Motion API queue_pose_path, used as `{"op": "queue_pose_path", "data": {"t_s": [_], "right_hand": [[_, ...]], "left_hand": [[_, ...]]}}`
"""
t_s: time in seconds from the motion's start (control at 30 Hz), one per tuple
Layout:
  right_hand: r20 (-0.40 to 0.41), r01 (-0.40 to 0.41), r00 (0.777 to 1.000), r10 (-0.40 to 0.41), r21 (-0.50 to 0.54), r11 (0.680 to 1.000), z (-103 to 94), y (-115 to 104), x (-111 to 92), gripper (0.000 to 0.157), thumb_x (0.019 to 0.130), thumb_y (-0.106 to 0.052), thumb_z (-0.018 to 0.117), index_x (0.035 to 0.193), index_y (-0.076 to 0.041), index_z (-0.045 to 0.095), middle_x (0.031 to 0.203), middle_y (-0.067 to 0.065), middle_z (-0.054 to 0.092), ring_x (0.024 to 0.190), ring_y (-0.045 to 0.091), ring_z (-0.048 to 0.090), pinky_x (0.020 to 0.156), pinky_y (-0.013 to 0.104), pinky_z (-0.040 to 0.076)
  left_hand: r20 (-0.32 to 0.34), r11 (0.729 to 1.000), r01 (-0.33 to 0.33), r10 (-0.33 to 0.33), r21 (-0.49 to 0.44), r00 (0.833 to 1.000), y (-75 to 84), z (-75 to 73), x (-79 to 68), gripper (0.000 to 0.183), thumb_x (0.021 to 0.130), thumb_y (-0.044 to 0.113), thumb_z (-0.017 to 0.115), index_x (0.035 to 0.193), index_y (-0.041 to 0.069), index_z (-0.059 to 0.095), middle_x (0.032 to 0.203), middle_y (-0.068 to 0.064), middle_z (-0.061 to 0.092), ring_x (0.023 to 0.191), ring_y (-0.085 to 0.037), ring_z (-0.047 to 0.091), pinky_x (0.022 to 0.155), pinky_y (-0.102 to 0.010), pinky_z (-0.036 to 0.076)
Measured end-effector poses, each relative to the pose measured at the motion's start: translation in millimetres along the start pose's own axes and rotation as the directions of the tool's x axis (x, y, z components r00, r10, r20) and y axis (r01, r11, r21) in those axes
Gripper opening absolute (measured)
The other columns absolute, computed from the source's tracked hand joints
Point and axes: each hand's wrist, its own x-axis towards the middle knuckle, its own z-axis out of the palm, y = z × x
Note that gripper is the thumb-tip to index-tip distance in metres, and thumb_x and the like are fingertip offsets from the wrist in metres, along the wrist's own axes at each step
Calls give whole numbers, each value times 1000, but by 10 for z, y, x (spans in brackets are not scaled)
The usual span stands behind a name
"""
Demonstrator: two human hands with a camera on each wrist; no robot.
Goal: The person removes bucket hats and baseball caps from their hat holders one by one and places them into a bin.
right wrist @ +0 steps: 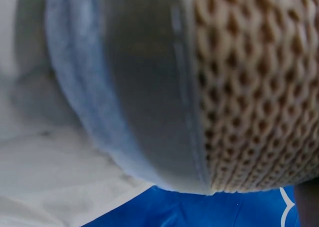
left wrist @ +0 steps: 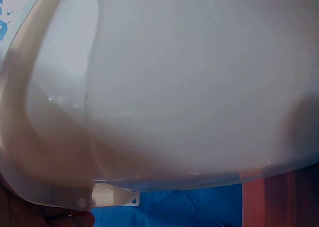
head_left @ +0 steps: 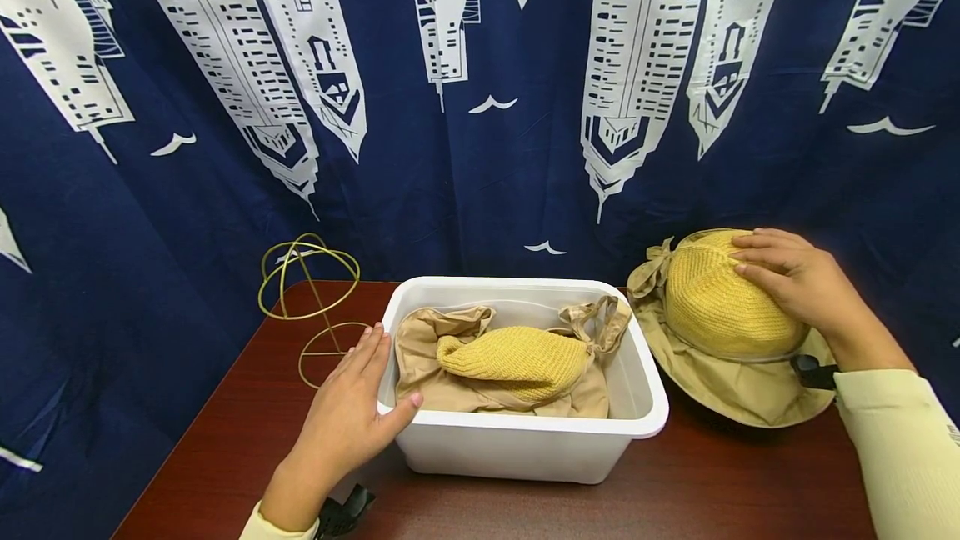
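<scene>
A white plastic bin (head_left: 517, 448) stands on the table with a folded tan sun hat (head_left: 517, 361) inside, its yellow knit crown uppermost. My left hand (head_left: 352, 402) rests along the bin's left rim, fingers straight and thumb over the front corner. The bin's white wall fills most of the left wrist view. To the right of the bin sits another yellow knit hat (head_left: 727, 298) with a wide tan brim and a bow. On the right side of its crown lies my right hand (head_left: 795, 282), fingers extended. Close up in the right wrist view are the knit crown (right wrist: 259, 87) and its band.
A gold wire hat stand (head_left: 311, 315) is at the back left of the table, partly behind my left hand. The dark red wooden table (head_left: 225, 440) meets a navy curtain (head_left: 487, 182) printed with white buildings at the back.
</scene>
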Motion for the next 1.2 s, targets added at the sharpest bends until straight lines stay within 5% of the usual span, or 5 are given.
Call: {"op": "queue_pose_path", "data": {"t_s": [0.2, 0.43, 0.8, 1.2], "right_hand": [[-45, -33, 998, 34, 15, 999, -8, -6, 10, 8, 81, 9, 74, 88, 7, 76, 110, -35, 57, 116, -13, 43, 98, 5, 27], [-48, -172, 983, 175, 69, 983, -84, -52, 15, 13, 87, 0, 73, 94, 11, 74, 109, -35, 60, 111, -13, 45, 92, 2, 28], [-58, -257, 964, 258, 21, 966, -146, -110, 28, 24, 92, -15, 72, 104, 5, 74, 104, -39, 56, 105, -18, 43, 88, 1, 28], [-87, -336, 935, 344, 94, 937, -244, -105, 54, 26, 92, -19, 73, 110, 0, 75, 102, -40, 59, 104, -18, 47, 85, -2, 32]], "left_hand": [[0, 1000, -4, 4, 4, 1000, -2, -4, 9, 85, 88, 53, 62, 141, -11, 47, 149, -26, 41, 140, -37, 39, 111, -52, 34], [-10, 1000, -11, 11, 2, 1000, -4, -13, 5, 85, 87, 53, 63, 140, -12, 47, 148, -27, 42, 138, -39, 40, 111, -53, 34], [12, 1000, -8, 8, -5, 1000, 1, -20, 8, 85, 88, 52, 63, 141, -12, 46, 149, -27, 41, 139, -40, 39, 110, -54, 35], [18, 1000, -2, 2, 0, 1000, 9, -19, 15, 83, 88, 50, 63, 141, -12, 46, 148, -28, 42, 139, -40, 39, 110, -55, 35]]}}
